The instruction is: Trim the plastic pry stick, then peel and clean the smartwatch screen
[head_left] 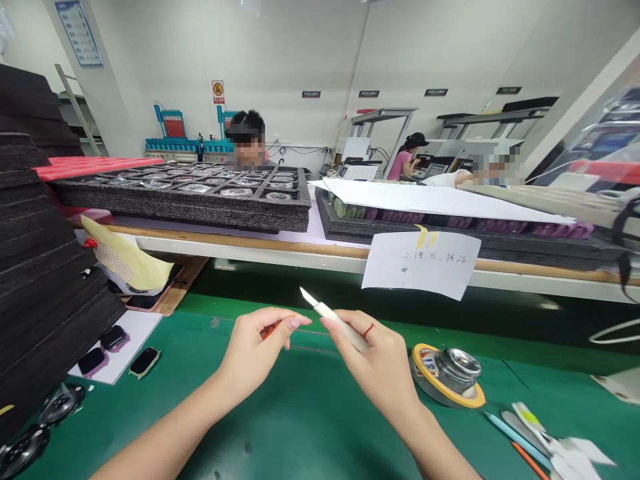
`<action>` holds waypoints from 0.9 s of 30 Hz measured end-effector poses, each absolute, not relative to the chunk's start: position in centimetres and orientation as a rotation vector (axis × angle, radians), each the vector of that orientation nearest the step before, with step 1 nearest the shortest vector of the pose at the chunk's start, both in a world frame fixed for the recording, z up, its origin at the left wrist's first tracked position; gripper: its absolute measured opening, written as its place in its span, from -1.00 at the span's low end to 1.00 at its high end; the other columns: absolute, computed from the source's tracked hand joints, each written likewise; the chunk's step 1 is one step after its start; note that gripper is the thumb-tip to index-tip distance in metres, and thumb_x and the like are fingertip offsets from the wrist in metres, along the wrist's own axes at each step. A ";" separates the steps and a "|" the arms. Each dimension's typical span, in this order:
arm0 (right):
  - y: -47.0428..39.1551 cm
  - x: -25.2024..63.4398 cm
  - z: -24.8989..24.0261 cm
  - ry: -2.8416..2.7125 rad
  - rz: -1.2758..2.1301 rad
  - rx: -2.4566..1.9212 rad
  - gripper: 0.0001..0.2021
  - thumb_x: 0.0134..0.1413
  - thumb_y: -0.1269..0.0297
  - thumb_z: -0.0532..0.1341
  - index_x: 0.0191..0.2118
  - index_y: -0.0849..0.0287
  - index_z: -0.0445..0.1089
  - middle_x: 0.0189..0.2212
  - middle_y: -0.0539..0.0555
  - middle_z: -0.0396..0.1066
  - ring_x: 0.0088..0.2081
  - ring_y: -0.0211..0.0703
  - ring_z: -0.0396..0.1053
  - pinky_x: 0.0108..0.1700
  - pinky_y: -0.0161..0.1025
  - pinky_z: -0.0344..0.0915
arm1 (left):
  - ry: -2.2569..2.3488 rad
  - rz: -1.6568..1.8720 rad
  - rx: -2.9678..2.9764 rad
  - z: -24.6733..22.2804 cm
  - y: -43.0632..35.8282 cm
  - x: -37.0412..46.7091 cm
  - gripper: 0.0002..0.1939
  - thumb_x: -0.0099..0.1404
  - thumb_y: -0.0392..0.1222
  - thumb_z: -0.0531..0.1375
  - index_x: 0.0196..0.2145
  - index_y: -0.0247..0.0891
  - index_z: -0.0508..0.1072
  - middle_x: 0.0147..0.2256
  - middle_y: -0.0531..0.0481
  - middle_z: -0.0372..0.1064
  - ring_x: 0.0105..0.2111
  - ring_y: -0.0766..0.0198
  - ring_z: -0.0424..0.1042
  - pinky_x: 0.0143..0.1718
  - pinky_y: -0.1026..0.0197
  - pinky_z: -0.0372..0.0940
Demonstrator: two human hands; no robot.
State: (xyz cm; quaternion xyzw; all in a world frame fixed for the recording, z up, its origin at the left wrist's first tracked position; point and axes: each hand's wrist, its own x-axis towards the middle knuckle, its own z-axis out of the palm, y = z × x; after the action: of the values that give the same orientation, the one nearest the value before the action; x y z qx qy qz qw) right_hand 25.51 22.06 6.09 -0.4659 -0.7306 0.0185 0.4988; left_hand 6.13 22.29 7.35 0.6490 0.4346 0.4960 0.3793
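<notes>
I see the right hand gripping a craft knife, handle off-white, blade pale and pointed, left of the silver-lidded jar; the left hand curls around a mostly hidden orange object.

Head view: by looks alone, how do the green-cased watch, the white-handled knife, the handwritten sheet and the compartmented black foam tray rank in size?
1. Compartmented black foam tray
2. Handwritten sheet
3. White-handled knife, partly hidden
4. Green-cased watch
Distances differ, so real sizes are unsure.
</notes>
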 end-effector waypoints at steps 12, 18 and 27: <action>19.7 25.8 8.3 -1.935 -0.066 -0.861 -0.92 0.27 0.36 0.23 -0.24 0.18 0.49 -0.55 -0.04 0.38 -0.58 -0.34 0.27 -0.55 -0.40 0.20 | 0.992 1.226 1.742 8.6 20.2 6.1 -0.73 0.48 -0.10 0.11 -0.06 -0.08 0.60 -0.27 0.05 0.55 -0.39 0.38 0.40 -0.40 0.38 0.24; 19.8 25.8 7.6 -1.944 -0.196 -0.880 -0.92 0.30 0.34 0.23 -0.19 0.22 0.46 -0.51 0.00 0.41 -0.57 -0.34 0.31 -0.54 -0.39 0.22 | 0.958 1.226 1.756 8.7 19.8 6.1 -0.67 0.48 -0.15 0.09 -0.40 -0.24 0.53 -0.16 -0.03 0.56 -0.20 0.28 0.50 -0.23 0.36 0.33; 19.4 25.4 7.8 -1.953 -0.085 -0.870 -0.88 0.32 0.32 0.20 -0.21 0.21 0.48 -0.52 0.01 0.42 -0.57 -0.34 0.30 -0.54 -0.40 0.25 | 0.953 1.312 1.730 8.3 20.2 6.3 -0.63 0.42 -0.07 0.19 -0.51 -0.26 0.49 -0.42 -0.01 0.51 -0.44 0.34 0.40 -0.42 0.35 0.23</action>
State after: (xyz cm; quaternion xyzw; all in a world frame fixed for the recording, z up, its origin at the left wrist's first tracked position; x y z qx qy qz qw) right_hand 25.36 19.44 7.82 -0.3568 -0.8005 -0.0348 0.4803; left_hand 6.33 20.21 8.33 0.6760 0.3725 0.5129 0.3758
